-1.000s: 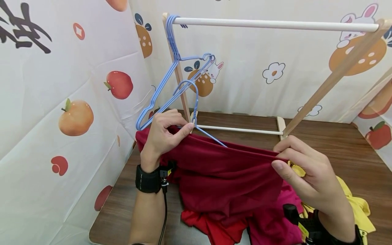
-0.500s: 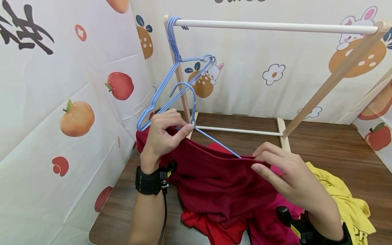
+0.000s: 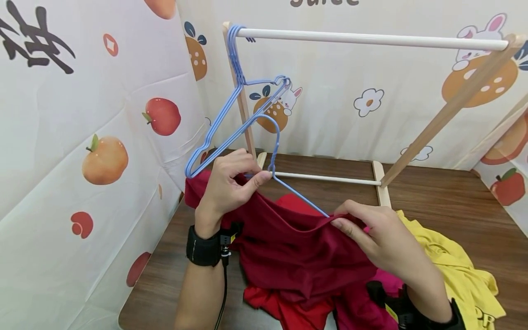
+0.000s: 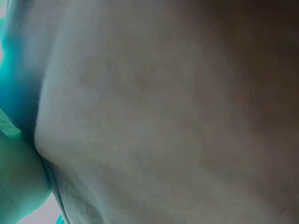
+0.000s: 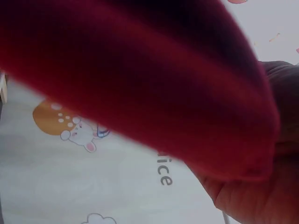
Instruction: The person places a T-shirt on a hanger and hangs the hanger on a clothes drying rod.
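Observation:
A dark red garment (image 3: 305, 256) is stretched between both hands, its open edge facing up; its exact kind is not plain. Inside that opening sits a blue clothes hanger (image 3: 299, 195), hook up, its right arm sloping down to the cloth edge. My left hand (image 3: 233, 181) grips the cloth and the hanger just below the hook. With thumb and fingers, my right hand (image 3: 379, 233) pinches the garment's edge beside the hanger arm's end. Blurred dark red cloth (image 5: 140, 88) fills much of the right wrist view. The left wrist view is too close and blurred to read.
Several blue hangers (image 3: 237, 91) hang at the left end of the white rail (image 3: 371, 39) of a wooden rack (image 3: 449, 110). Red clothing (image 3: 288, 307), a magenta piece (image 3: 363, 307) and a yellow garment (image 3: 458, 266) lie on the brown table (image 3: 445, 192).
My right hand has moved left and down along the garment's edge to the hanger arm, slackening the cloth. The held hanger's hook has shifted slightly right; my left hand keeps its grip.

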Available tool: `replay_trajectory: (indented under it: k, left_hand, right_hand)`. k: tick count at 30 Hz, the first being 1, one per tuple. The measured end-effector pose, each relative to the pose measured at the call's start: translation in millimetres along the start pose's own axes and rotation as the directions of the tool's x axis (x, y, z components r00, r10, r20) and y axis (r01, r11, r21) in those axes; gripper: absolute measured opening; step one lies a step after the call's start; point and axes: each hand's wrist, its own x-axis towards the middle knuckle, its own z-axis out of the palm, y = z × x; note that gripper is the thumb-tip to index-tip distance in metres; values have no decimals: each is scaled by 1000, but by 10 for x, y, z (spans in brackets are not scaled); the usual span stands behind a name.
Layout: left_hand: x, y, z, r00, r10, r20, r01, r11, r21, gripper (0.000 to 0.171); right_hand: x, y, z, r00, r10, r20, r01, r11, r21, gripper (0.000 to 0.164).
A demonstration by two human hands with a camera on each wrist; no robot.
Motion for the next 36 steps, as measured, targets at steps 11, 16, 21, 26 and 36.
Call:
replay_trajectory:
  k: [11,16,21,26,36]
  left_hand:
    - [23,11,69,1000,-1,-6,1,1000,25,47]
    - [18,-27,78,1000,-29,-4,29,999,41,54]
    - [-10,-94,40,998,-60,-18,61,997,44,44]
    - [-25,-135,-5,997,-78,-29,80,994,75,25]
    - [-53,-195,-48,990,-124,-72,137,966,218,65]
  right_hand:
    - [8,-21,32,998,25,60,-35,986,161,41]
    - [-24,-17,-23,997,69,31,-74,973,219,49]
    - [-54,-3,-123,996,83,32,-88,972,217,50]
    - [-96,21,-223,994,105,26,-108,971,214,49]
    - [-224,41,-443,985,174,7,-172,968,184,50]
